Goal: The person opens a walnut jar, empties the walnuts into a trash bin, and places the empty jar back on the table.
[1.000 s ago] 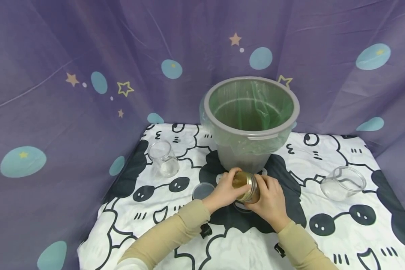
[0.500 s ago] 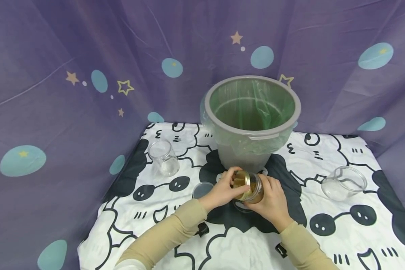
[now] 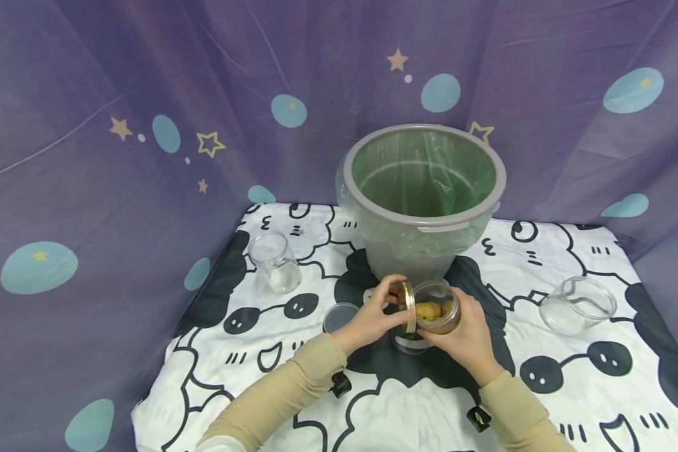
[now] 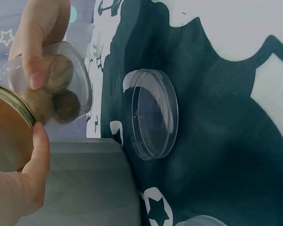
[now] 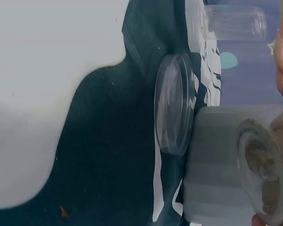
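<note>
My left hand (image 3: 371, 321) pinches a gold screw lid (image 3: 410, 307), held on edge beside the mouth of a clear jar (image 3: 442, 290). The jar is tilted toward the lid, and my right hand (image 3: 468, 336) grips it round its side. Several yellowish-brown lumps (image 3: 428, 310) lie inside; the left wrist view shows them as rounded pieces through the wall. Lid and jar are apart in the head view. Below both hands a shallow clear round lid or dish (image 4: 155, 113) lies on the cloth. In the right wrist view, the jar's base (image 5: 264, 176) faces the camera.
A grey bin (image 3: 424, 221) with a green liner stands just behind the hands. One clear jar (image 3: 275, 267) stands at the left, another (image 3: 576, 307) at the right. A second clear round lid or dish (image 3: 339, 317) lies by my left forearm. Purple curtains (image 3: 203, 75) surround the table.
The gold lid has come off the jar. My right hand has moved slightly right with the jar, tilting it so its mouth and contents show; my left hand keeps the lid.
</note>
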The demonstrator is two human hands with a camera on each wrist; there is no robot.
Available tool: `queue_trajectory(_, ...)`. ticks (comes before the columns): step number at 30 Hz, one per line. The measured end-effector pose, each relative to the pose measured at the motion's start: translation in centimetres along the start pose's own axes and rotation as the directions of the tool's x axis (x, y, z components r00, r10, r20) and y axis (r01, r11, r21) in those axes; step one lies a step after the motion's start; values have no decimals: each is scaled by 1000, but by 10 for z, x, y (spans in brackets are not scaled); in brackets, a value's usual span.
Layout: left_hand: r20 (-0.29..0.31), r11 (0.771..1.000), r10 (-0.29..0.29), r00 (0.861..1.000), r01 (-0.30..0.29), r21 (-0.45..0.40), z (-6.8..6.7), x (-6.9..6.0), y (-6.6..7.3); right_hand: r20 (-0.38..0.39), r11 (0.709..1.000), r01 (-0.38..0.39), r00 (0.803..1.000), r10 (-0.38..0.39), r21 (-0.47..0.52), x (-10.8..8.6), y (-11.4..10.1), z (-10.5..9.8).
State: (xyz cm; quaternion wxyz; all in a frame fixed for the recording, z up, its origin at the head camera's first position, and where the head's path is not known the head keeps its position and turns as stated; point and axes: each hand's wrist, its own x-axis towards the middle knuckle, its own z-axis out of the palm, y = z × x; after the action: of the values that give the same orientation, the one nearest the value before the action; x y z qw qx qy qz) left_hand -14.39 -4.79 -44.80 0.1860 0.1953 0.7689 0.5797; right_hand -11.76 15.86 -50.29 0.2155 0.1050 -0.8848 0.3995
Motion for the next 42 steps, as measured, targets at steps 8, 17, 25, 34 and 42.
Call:
queue_trajectory(8, 15, 998, 56, 998, -56, 9, 9, 3, -5, -27, 997, -52, 998, 54, 51, -1, 14, -16)
queue_trajectory(17, 10, 997, 33, 999, -34, 66, 30, 14, -18, -14, 982, -179, 984, 180, 69, -1, 21, -40)
queue_trajectory(25, 29, 986, 20, 999, -25, 164, 51, 32, -27, -29, 943, -324, 945, 327, 71, 0, 27, -59)
queue_trajectory(34, 83, 946, -99, 992, 68, 316, 71, 53, -27, -88, 912, -403, 908, 409, 76, 0, 30, -74)
queue_trajectory(42, 103, 913, -132, 986, 80, 400, 84, 67, -34, -72, 897, -434, 895, 440, 81, -1, 27, -80)
